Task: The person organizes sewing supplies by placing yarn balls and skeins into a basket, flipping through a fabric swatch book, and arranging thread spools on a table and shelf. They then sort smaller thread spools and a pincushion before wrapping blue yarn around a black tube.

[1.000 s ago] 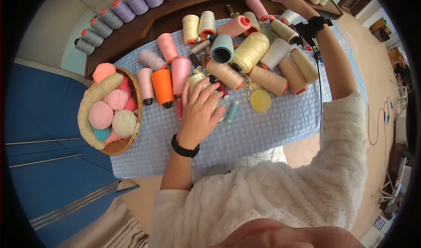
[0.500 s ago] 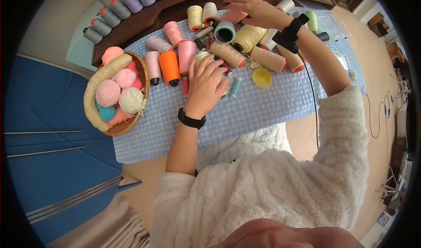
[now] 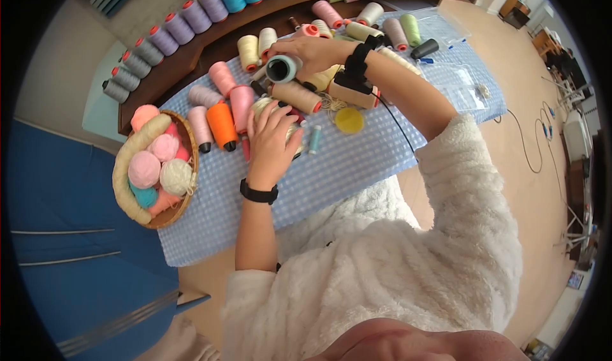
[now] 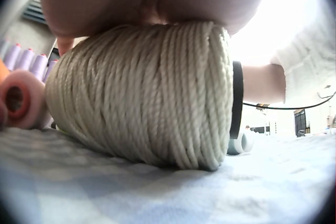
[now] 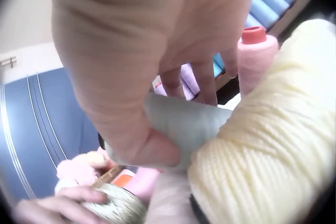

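My left hand [image 3: 273,149] rests spread over a cream cord spool [image 4: 142,98] lying on its side on the checked cloth. In the left wrist view the palm sits on top of the spool, whose black end faces right. Farther back, my right hand [image 3: 312,53] holds a pale grey-green thread cone [image 5: 184,121], its dark hollow base turned toward me in the head view. The thumb lies on the cone's near side, with fingers reaching to the far side. Close beside that hand is a thick pale yellow spool [image 5: 273,129].
A wicker basket [image 3: 193,160] of yarn balls stands at the left edge. Pink cones and an orange cone [image 3: 220,125] lie nearby. A teal small spool [image 3: 315,139] and yellow disc [image 3: 349,120] lie in front. Clear plastic boxes [image 3: 456,83] are at right; a shelf [image 3: 191,61] curves behind.
From the shelf edge at upper right, my right hand has come left over the pile and taken hold of the grey-green cone. The left hand stays on the cord spool.
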`<action>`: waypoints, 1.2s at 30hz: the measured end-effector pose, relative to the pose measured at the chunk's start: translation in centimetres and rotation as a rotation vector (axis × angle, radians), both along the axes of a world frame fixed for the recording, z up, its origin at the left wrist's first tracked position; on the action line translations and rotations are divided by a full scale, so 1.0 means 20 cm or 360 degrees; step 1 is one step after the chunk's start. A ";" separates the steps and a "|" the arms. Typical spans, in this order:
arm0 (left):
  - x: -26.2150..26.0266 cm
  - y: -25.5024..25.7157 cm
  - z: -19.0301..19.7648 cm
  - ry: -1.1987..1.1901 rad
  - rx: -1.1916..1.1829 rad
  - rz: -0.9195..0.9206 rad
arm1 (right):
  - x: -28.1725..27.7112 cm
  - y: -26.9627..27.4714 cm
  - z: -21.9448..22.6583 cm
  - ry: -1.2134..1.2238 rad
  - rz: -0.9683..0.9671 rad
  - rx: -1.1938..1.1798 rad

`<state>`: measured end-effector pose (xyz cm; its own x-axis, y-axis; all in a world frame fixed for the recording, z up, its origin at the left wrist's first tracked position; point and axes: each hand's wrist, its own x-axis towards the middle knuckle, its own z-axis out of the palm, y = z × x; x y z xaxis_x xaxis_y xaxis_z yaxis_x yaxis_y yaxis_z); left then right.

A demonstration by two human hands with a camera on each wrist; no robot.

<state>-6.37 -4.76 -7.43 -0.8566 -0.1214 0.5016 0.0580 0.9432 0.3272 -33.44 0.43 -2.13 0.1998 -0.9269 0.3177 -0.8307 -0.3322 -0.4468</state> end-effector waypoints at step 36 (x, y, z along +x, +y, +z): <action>0.00 0.00 0.01 -0.0084 -0.0009 0.0024 | -0.82 0.97 0.30 -0.0139 -0.1703 -0.0733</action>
<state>-6.40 -4.74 -7.20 -0.8800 -0.1315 0.4565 0.0267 0.9457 0.3239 -49.83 19.81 3.79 -0.6527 -0.4024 0.6419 -0.7573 0.3734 -0.5358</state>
